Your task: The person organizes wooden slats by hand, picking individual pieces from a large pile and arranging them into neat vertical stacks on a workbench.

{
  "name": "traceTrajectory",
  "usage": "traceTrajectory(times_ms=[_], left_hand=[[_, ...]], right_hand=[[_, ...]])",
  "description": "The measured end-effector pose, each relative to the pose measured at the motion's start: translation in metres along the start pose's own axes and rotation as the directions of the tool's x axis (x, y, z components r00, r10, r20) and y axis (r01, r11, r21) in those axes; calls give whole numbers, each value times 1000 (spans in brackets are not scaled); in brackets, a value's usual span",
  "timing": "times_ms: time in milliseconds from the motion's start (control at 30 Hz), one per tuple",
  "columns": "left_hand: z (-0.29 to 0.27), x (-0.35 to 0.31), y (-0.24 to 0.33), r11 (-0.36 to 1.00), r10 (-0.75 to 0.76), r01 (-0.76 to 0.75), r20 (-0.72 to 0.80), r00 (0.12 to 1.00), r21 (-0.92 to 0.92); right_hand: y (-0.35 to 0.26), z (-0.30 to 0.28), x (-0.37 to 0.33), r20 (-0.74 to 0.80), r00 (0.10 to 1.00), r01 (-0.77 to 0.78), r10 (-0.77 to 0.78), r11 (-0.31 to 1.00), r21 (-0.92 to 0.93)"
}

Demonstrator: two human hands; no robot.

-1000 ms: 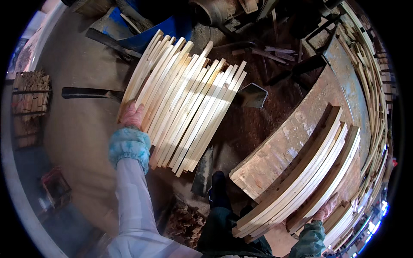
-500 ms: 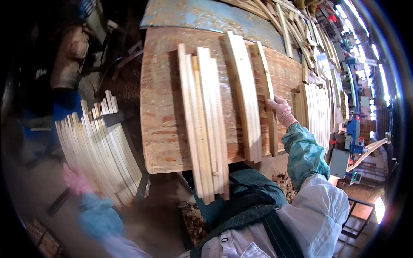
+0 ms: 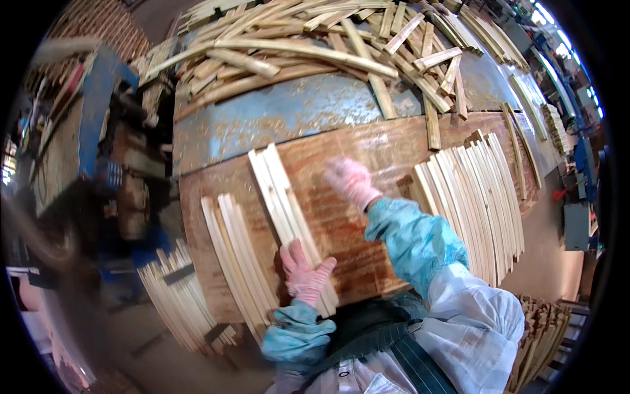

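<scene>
My left hand [image 3: 306, 272], in a pink-and-white glove, lies across a group of pale wooden strips [image 3: 279, 190] on the plywood tabletop [image 3: 348, 243]. Its fingers and thumb are spread over the strips' near part. To their right, over bare plywood, my right hand [image 3: 352, 182] is in the air, gloved alike and blurred; its finger shape is unclear and no strip shows in it. Left of my left hand, another group of strips [image 3: 239, 256] reaches past the table's near edge. A wide row of strips [image 3: 469, 203] lies at the right, beyond my right forearm.
Loose wooden sticks [image 3: 295, 56] form a jumbled heap on the blue surface [image 3: 282, 111] at the far side. A rack of strips [image 3: 174, 299] stands lower left of the table, near a blue machine [image 3: 98, 98]. More stacked wood [image 3: 541, 335] is at the lower right.
My view has shifted toward the far heap. My left hand has come from the left rack onto the middle strips. My right hand has let go of the single strip it held.
</scene>
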State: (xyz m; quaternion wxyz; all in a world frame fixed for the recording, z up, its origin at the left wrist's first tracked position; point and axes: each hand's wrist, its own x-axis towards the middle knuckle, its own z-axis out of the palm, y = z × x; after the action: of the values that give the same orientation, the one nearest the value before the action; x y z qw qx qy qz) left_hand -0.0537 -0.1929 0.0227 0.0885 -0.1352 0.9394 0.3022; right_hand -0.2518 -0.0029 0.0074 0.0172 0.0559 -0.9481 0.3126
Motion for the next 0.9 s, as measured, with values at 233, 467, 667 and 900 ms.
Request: traceTrajectory(times_ms=[233, 467, 667, 900], left_hand=[[31, 3, 35, 940, -116, 100, 32, 993, 328], [24, 139, 119, 945, 245, -224, 64, 967, -238], [61, 237, 241, 195, 431, 678, 683, 590, -708], [73, 215, 256, 164, 420, 702, 693, 586, -693]], right_hand=[[169, -120, 147, -234, 773, -633, 590, 695, -341], [163, -133, 154, 347, 818, -571, 459, 719, 396], [101, -214, 85, 240, 957, -197, 162, 972, 131], [154, -231, 138, 41, 831, -407, 555, 655, -636]])
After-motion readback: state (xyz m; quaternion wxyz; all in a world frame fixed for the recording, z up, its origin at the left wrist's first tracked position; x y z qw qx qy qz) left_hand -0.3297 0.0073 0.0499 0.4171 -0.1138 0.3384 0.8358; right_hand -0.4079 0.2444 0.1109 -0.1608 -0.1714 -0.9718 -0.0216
